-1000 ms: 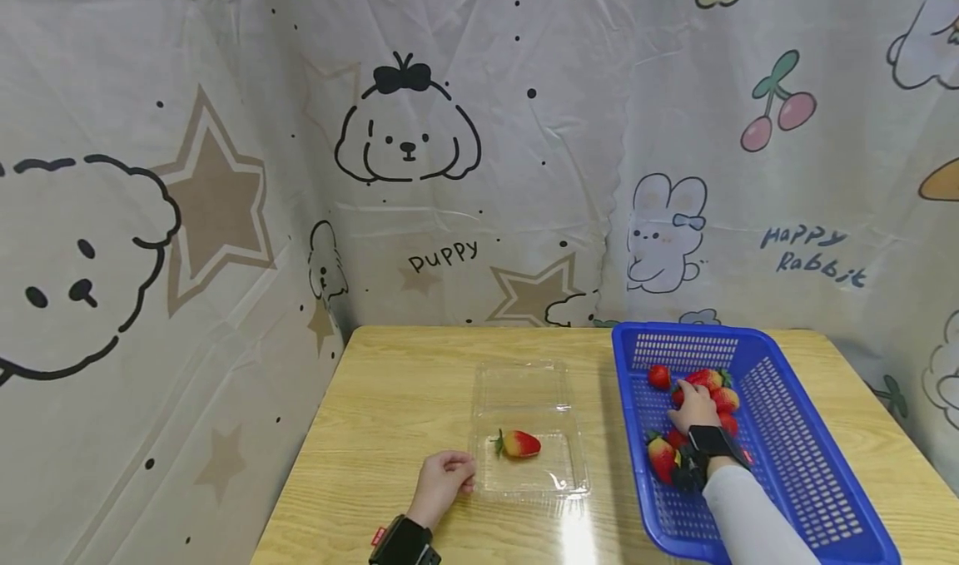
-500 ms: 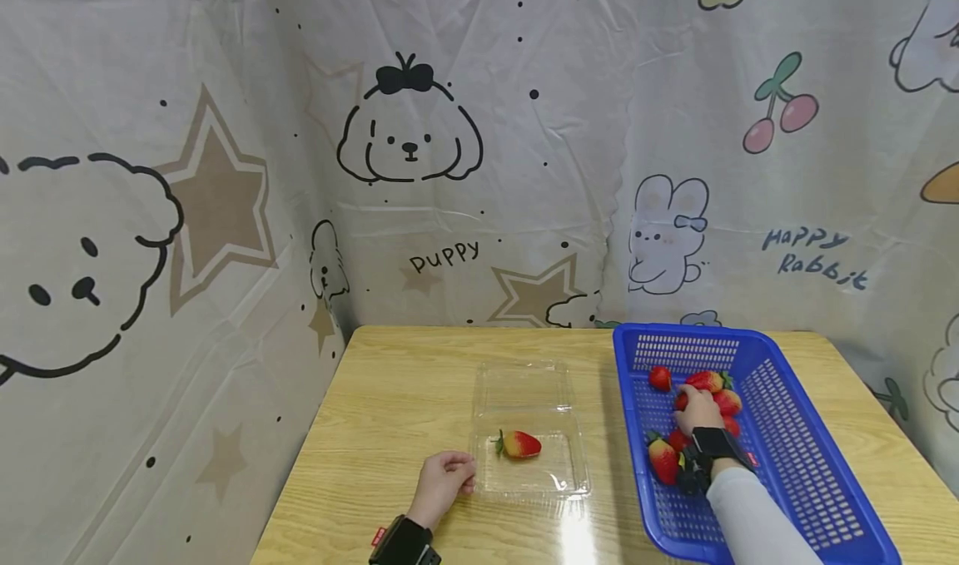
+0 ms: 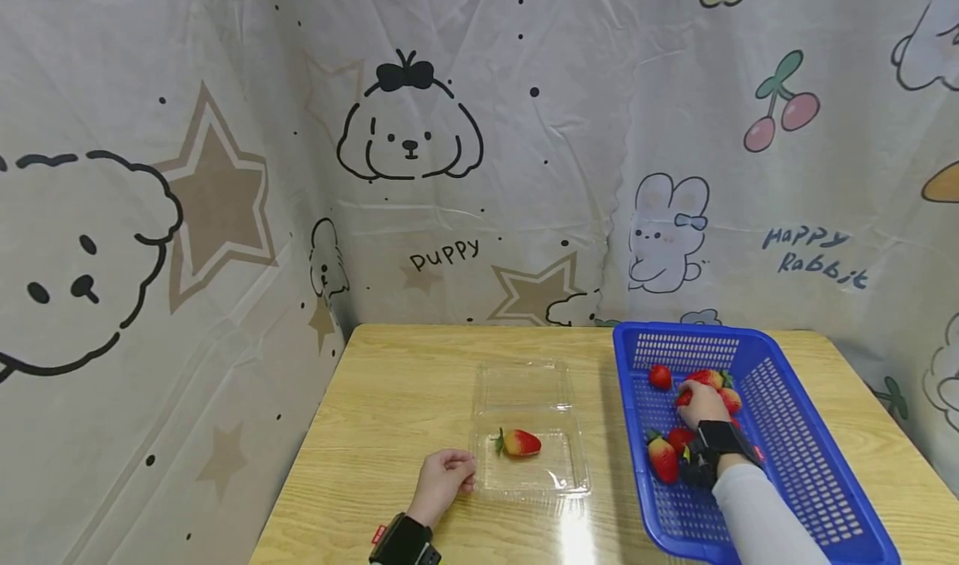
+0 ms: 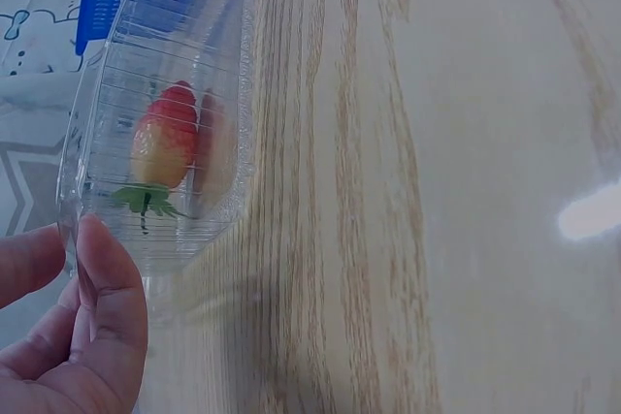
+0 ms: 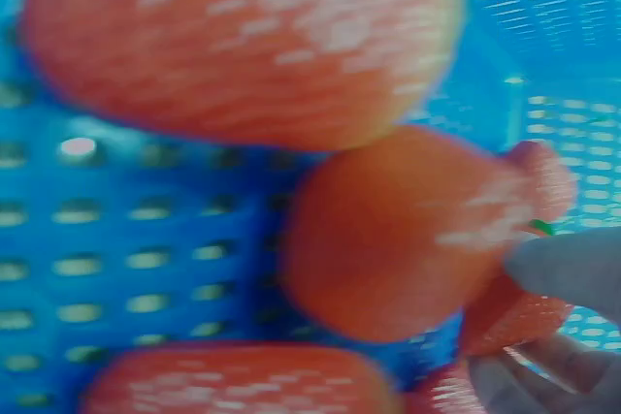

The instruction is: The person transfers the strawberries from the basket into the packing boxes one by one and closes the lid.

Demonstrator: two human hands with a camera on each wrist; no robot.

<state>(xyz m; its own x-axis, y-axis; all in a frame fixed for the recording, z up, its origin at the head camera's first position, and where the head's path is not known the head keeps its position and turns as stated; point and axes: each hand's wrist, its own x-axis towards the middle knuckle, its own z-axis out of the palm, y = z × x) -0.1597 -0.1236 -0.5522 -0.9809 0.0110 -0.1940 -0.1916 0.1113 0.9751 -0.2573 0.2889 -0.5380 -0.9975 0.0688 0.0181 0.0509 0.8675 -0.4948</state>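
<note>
My left hand (image 3: 444, 483) pinches the near left rim of an open clear plastic clamshell box (image 3: 532, 482) between thumb and fingertips. One red-and-yellow strawberry (image 4: 167, 143), green leaves still on, lies on its side in the box. Over in the blue basket (image 3: 817, 432), my right hand (image 3: 703, 404) reaches down among several strawberries. Its thumb and fingers close around a red strawberry (image 5: 509, 315), partly hidden by them in the right wrist view. Another strawberry (image 5: 398, 239) lies close beside those fingers.
A leafy strawberry (image 3: 663, 460) sits near the basket's left wall, and a small red strawberry (image 3: 660, 376) lies toward its back left. The light wooden table (image 3: 390, 390) bears the box and basket. A printed curtain (image 3: 464, 132) hangs behind.
My right hand has shifted slightly to the right within the basket, the strawberry at its fingertips shifting with it. The left hand and the box stay in place.
</note>
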